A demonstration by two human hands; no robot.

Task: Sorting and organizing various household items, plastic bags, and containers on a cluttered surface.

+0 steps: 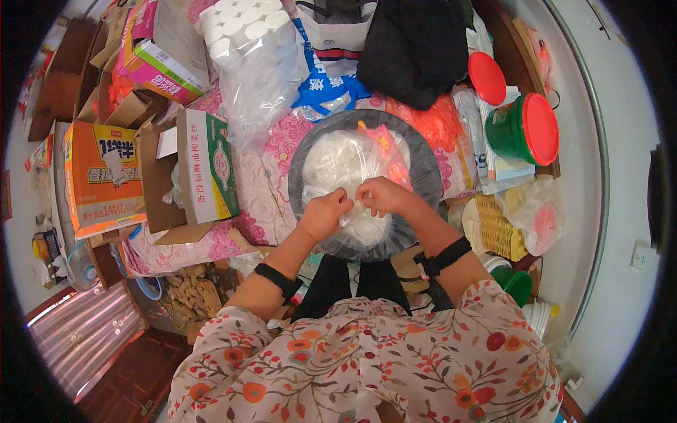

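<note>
A clear plastic bag (331,158) with round white contents lies on a round dark-grey, plastic-looking base (422,141) in front of me. My left hand (326,215) is closed, its fingertips pinching the bag's gathered film. Close beside it, my right hand (381,196) pinches the same film, fingers curled. The two hands are almost touching over the near half of the bag. A pink and orange packet (384,151) rests at the bag's upper right, just beyond my right hand. What exactly the white contents are, I cannot tell.
On the bed's pink floral cover (264,204) stand an open carton (204,166) and an orange box (106,176) at left. Wrapped white rolls (247,28) and a black cloth (416,49) lie beyond. A green tub with a red lid (522,130) sits at right.
</note>
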